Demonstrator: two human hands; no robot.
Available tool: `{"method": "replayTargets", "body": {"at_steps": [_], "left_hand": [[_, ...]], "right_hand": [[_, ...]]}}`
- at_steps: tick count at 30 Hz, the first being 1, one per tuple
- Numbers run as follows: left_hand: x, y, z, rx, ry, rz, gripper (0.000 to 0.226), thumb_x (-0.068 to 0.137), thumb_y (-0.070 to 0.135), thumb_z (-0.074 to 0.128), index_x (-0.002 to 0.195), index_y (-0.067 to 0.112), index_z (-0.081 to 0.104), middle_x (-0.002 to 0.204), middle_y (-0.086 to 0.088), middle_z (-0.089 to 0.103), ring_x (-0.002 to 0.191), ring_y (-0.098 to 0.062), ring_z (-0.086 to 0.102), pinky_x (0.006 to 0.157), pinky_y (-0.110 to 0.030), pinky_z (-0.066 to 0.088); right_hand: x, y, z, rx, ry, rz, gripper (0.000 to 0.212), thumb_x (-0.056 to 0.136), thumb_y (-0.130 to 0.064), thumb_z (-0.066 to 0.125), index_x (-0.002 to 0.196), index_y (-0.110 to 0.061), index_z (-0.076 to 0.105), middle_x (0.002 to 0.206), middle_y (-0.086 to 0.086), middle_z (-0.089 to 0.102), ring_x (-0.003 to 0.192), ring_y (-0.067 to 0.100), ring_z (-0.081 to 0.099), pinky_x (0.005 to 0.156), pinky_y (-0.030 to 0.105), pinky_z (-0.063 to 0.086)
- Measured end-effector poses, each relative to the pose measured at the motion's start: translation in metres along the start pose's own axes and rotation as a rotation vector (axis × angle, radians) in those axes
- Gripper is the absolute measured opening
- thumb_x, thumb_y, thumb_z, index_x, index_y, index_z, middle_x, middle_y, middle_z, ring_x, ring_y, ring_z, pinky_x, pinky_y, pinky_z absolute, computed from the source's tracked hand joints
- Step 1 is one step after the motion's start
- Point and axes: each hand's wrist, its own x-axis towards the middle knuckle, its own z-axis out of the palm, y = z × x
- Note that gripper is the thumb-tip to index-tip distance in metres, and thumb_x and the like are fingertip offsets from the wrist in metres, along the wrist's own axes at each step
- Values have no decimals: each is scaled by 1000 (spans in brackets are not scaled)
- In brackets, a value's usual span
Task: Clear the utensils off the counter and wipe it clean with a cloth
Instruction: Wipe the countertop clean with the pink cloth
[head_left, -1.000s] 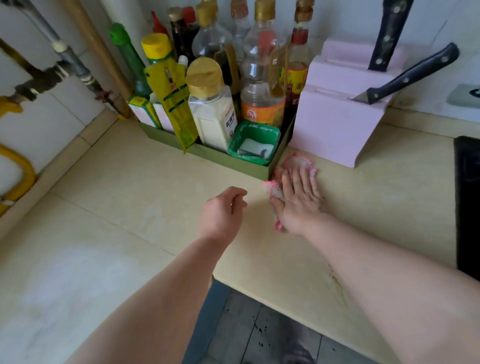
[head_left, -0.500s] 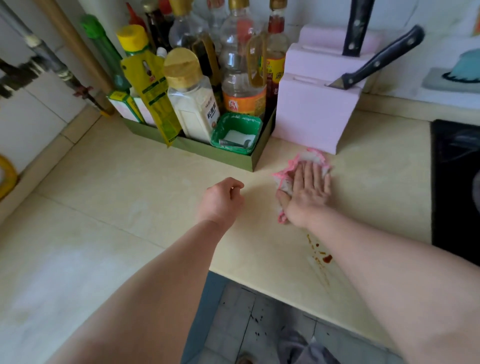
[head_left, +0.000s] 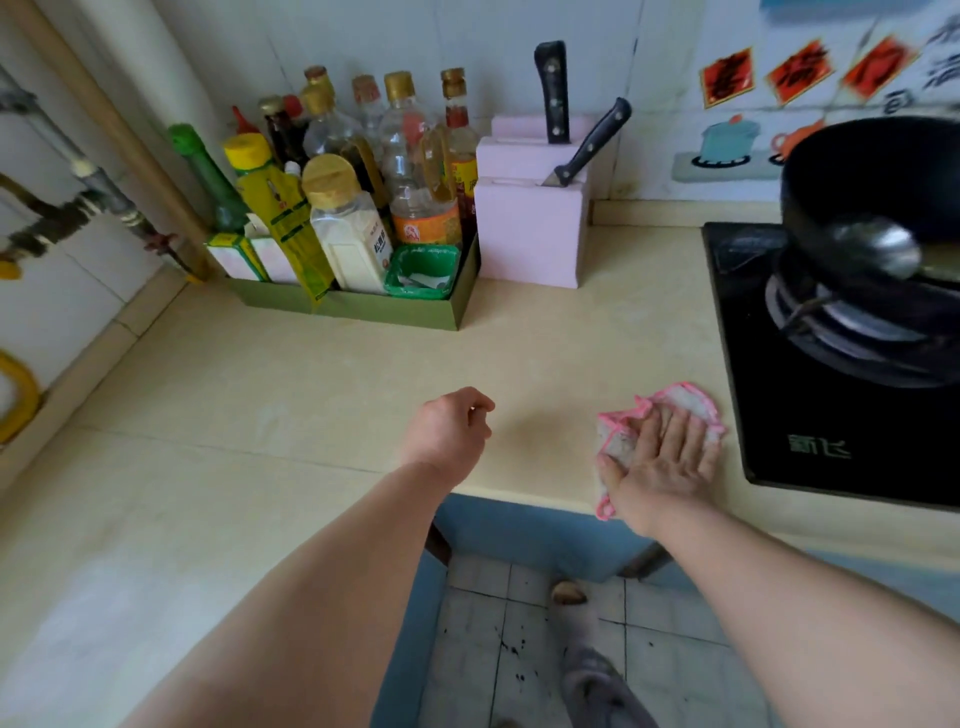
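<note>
A white cloth with a pink hem (head_left: 685, 402) lies flat on the beige counter (head_left: 322, 379), near its front edge and just left of the stove. My right hand (head_left: 660, 462) presses down on the cloth with fingers spread; the palm covers most of it. My left hand (head_left: 449, 428) hovers over the counter's middle in a loose fist with nothing in it, well left of the cloth.
A green tray (head_left: 384, 309) of bottles and condiments stands at the back. A pink knife block (head_left: 530, 234) with two knives is to its right. A black gas stove (head_left: 841, 364) carries a black wok (head_left: 872, 182) with a ladle. Pipes run along the left wall.
My right hand has slid the cloth from beside the tray and knife block toward the front right, next to the stove. The reddish stains near the front edge are gone from view. The left hand hardly moved.
</note>
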Motion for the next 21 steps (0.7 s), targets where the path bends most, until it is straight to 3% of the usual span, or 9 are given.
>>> {"method": "replayTargets", "body": {"at_steps": [7, 14, 18, 21], "left_hand": [[-36, -8, -11, -12, -22, -4, 29, 95, 15, 42, 111, 21, 65, 86, 7, 71, 74, -17, 68, 71, -33, 57], [-41, -33, -28, -124, 76, -131, 24, 96, 13, 43, 104, 19, 65, 78, 8, 69, 63, -15, 67, 64, -30, 54], [-28, -27, -26, -92, 65, -127, 25, 96, 15, 42, 105, 22, 64, 79, 10, 69, 65, -13, 67, 61, -27, 53], [-10, -10, -16, -89, 50, -104, 26, 96, 15, 42, 106, 20, 65, 81, 8, 69, 66, -14, 68, 61, -28, 53]], "right_hand": [[-32, -2, -2, 6, -53, 64, 78, 96, -54, 14, 150, -3, -12, 155, 26, -15, 144, 43, -14, 116, 53, -13], [-39, -90, 9, 23, 29, -345, 70, 98, -49, 9, 147, -7, -19, 154, 18, -26, 142, 37, -25, 114, 45, -19], [-33, -91, 14, 19, 21, -405, 90, 74, -58, -18, 148, -7, -19, 154, 17, -27, 143, 32, -26, 110, 44, -26], [-19, -72, 3, 22, -6, -324, 79, 94, -58, 5, 146, -5, -22, 147, 15, -35, 142, 35, -25, 115, 44, -18]]}}
